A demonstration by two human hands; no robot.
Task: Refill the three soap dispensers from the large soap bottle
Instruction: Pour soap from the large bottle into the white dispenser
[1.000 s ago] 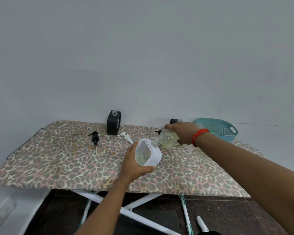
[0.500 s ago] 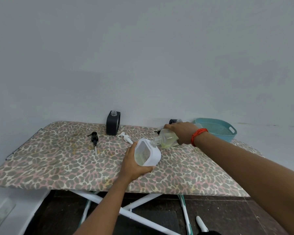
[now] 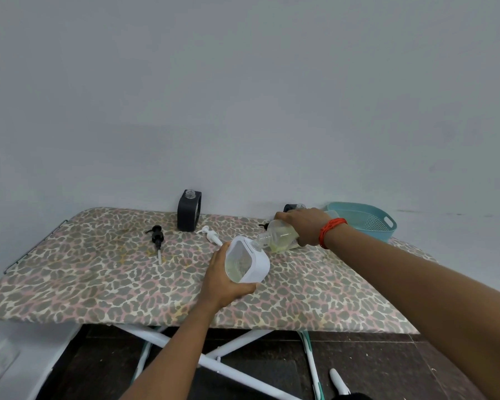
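Fingers [image 3: 241, 290] of the left hand [image 3: 218, 280] wrap the tilted white dispenser [image 3: 253, 264] over the middle of the ironing board [image 3: 98, 284]; the right hand [image 3: 303, 226] grips the soap bottle [image 3: 277, 236], lying neck-leftward, mouth at the dispenser's opening.

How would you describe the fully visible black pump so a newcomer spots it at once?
Find the leopard-print ironing board. On its left part, left of the upright black dispenser, lies the black pump, its pale tube pointing toward the camera. Its nearest neighbour is a white pump.
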